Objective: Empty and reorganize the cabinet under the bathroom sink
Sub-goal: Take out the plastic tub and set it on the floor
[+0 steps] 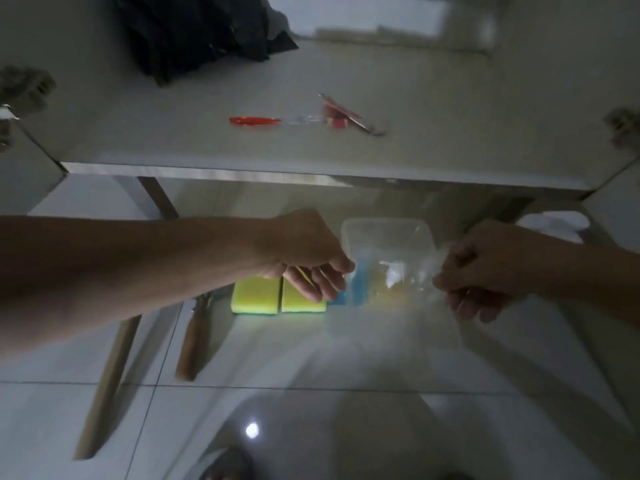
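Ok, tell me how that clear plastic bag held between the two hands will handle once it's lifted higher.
The clear plastic bag is probably floppy: it looks thin and crinkled between the left hand and right hand. It likely sags at the middle, where blue and yellowish contents show. Probably light, since fingertip pinches carry it.

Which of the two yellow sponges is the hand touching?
The yellow sponge on the right, next to the blue one. The left hand reaches over it, fingers covering its top corner; actual contact is unclear. The other yellow sponge lies uncovered.

left hand (308,258), right hand (485,271) pinch clear bag (391,271) | sponges (256,294) on floor
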A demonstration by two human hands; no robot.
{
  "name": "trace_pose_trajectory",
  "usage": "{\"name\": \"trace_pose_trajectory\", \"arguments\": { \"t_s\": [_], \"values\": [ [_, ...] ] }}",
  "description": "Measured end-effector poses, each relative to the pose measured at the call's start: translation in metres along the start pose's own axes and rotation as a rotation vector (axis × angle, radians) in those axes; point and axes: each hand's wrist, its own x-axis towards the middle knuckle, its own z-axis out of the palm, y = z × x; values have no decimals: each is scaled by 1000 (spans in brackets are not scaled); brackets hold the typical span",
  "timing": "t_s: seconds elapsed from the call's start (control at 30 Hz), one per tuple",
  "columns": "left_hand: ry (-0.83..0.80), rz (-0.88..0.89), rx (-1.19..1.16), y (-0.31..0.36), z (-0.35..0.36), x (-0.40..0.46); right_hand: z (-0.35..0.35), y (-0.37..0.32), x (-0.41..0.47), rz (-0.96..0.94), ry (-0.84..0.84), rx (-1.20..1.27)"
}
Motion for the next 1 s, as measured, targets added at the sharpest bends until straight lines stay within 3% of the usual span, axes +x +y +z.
{"name": "trace_pose_trajectory", "arguments": {
  "t_s": [0.27,0.53,0.77,1.0],
  "values": [
    [-166,-177,84,-52,65,26,62,60,23,113,-132,32],
    [-169,-240,96,-75,84,43,88,75,48,135,-115,37],
    [-176,-238,101,-75,85,49,82,73,58,140,-152,-21],
    [-137,-80,336,-48,46,46,40,30,44,23,-124,-143]
  ]
}}
